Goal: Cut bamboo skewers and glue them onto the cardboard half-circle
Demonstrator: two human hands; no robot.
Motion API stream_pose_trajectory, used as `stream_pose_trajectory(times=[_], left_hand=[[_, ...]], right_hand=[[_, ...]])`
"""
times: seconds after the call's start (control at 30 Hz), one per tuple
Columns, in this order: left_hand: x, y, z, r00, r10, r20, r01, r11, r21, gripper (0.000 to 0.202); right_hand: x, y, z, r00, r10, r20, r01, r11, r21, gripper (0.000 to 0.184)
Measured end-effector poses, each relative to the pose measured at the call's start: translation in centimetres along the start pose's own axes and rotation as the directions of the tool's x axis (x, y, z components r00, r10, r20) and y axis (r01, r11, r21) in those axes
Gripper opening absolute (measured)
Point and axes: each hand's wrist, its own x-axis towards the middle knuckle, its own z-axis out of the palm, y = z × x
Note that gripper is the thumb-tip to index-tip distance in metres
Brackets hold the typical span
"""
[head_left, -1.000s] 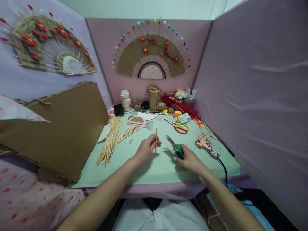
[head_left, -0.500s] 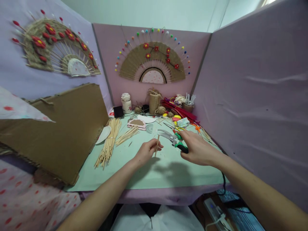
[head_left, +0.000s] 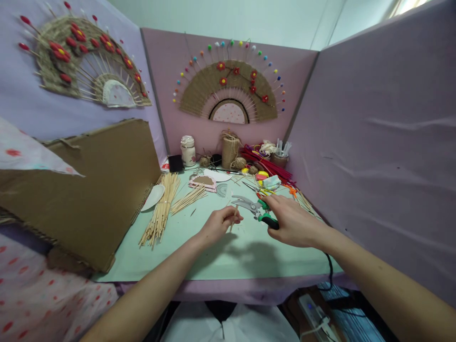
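Well, left hand [head_left: 218, 225]: its thumb and fingers made a narrow pinch around the middle of a short stick.
Short stick [head_left: 236, 209]: it stood slightly tilted over the near middle of the mint cloth [head_left: 149, 259], its top end close to the cutting blades; whether it touched them, or its foot met the cloth, I could not tell.
Stick's handling: it looked like pale wood, so it was probably very light, stiff and dry rather than slippery, apt to split or snap under a sideways bend.
Where to hold the stick: low on its length seemed best, fingertips well clear of the blades, with a firm pinch to stop it twisting.
Right hand [head_left: 297, 222]: it was wrapped around the handles of the pruning shears [head_left: 254, 207], which were spread, with the blades parted and pointing left.
Shears' handling: they were likely the heavier piece, rigid and fairly grippy, best taken far back on the green and black handles.
Stick bundle [head_left: 162, 209]: it lay to the left, beside a smaller pile of sticks [head_left: 188, 198].
Scissors [head_left: 251, 186]: they lay just beyond the shears, partly hidden by the right hand.
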Motion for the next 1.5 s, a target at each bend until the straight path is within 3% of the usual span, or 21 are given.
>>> stream_pose_trajectory(times=[0.3,0.63,1.13,1.5], left_hand=[[0.0,0.5,0.2,1.0,-0.015,-0.006,0.015,1.0,-0.018,0.007],[0.2,-0.4,0.1,1.0,0.004,0.01,-0.004,1.0,-0.001,0.009],[0.1,-0.3,0.1,1.0,0.017,0.007,-0.017,1.0,-0.011,0.01],[0.1,0.2,0.1,1.0,0.005,0.02,-0.005,1.0,-0.007,0.007]], right_hand=[[0.0,-0.1,-0.5,1.0,-0.006,0.017,0.006,1.0,-0.006,0.047],[0.1,-0.5,-1.1,0.999,-0.004,0.033,0.006,0.999,-0.04,0.039],[0.4,-0.8,-1.0,0.999,0.003,0.048,-0.001,0.999,-0.042,0.044],[0.3,-0.8,-1.4,0.998,0.006,0.065,-0.001,0.997,-0.074,0.024]])
